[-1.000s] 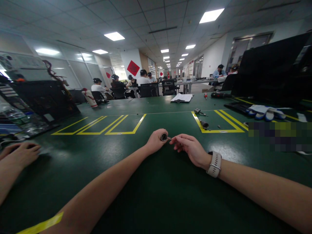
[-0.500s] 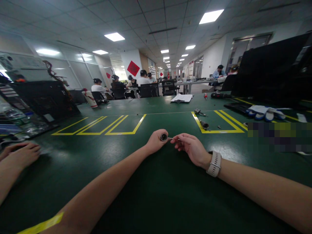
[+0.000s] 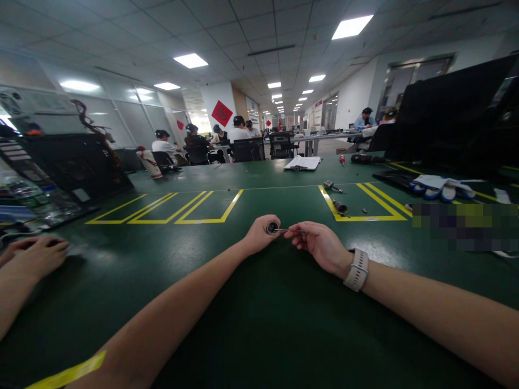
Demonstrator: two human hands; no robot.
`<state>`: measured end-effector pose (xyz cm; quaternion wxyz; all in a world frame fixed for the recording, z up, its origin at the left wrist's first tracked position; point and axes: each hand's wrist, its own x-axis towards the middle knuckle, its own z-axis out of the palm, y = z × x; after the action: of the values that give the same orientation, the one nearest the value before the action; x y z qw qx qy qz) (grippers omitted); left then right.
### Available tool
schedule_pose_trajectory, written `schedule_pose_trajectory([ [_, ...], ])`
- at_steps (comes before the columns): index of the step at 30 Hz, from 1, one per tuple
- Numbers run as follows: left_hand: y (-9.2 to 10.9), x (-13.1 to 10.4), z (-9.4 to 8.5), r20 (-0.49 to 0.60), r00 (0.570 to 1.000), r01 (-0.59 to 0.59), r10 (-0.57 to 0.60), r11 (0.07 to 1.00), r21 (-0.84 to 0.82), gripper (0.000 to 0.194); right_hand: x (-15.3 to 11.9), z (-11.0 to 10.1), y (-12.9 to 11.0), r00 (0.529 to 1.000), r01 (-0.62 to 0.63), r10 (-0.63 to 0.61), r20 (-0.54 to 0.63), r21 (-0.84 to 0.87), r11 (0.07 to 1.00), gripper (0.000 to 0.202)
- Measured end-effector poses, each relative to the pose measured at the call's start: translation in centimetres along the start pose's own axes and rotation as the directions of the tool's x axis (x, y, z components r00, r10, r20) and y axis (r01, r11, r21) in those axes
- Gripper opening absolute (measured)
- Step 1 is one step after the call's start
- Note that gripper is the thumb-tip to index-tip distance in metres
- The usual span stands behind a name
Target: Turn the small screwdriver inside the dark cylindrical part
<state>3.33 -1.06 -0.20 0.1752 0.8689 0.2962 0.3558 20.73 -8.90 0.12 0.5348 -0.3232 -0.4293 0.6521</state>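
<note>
My left hand (image 3: 258, 235) is wrapped round a dark, round hollow metal part (image 3: 272, 228), its open end facing me. From the right, my right hand (image 3: 314, 240) pinches a thin metal rod (image 3: 283, 230), which looks like a small hex key or pick. The rod's tip reaches the mouth of the hollow part; whether it touches the inside I cannot tell. Beyond my right hand, inside a yellow tape outline (image 3: 365, 219), lie a cylindrical metal part (image 3: 340, 207), a second metal piece with a shaft (image 3: 332, 187) and a tiny piece (image 3: 364, 210).
Another person's hands (image 3: 44, 254) rest on the green table (image 3: 162, 259) at left. At the back are a clipboard (image 3: 303, 163) and a dark power tool (image 3: 367, 158). White-and-blue gloves (image 3: 441, 188) lie at right beside a large black screen (image 3: 458, 119). Yellow outlines mark the left.
The rod's tip has shifted left, from the rim to the mouth of the hollow part. Both my hands stay almost where they were.
</note>
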Motion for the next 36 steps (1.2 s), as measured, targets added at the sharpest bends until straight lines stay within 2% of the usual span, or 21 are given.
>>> schedule_pose_trajectory([
  [3, -0.2, 0.0, 0.1, -0.004, 1.0, 0.012, -0.012, 1.0, 0.006, 0.017, 0.0, 0.1, 0.0, 1.0, 0.004, -0.004, -0.011, -0.001, 1.0, 0.018],
  [9, -0.2, 0.1, 0.1, 0.004, 0.998, 0.069, -0.07, 0.99, 0.124, 0.015, -0.1, 0.5, 0.1, 0.998, 0.047, -0.048, -0.049, -0.021, 0.999, 0.017],
  [19, -0.8, 0.1, 0.2, 0.005, 0.989, 0.143, -0.146, 0.975, 0.172, 0.015, -0.4, 0.9, 0.2, 0.98, 0.126, -0.151, -0.13, -0.181, 0.975, 0.017],
  [27, -0.2, 0.1, 0.1, 0.056, 0.987, 0.14, -0.153, 0.971, 0.196, 0.015, -0.7, 1.2, -0.2, 0.981, 0.133, -0.161, -0.11, -0.231, 0.964, 0.021],
  [33, 0.3, 0.1, -0.1, 0.066, 0.989, 0.12, -0.134, 0.978, 0.173, 0.017, -0.6, 1.0, 0.3, 0.957, 0.235, -0.275, -0.091, -0.308, 0.922, 0.017],
  [36, 0.5, 0.1, 0.0, 0.074, 0.988, 0.12, -0.136, 0.975, 0.185, 0.014, -0.7, 1.1, 0.3, 0.958, 0.246, -0.284, -0.043, -0.389, 0.888, 0.014],
])
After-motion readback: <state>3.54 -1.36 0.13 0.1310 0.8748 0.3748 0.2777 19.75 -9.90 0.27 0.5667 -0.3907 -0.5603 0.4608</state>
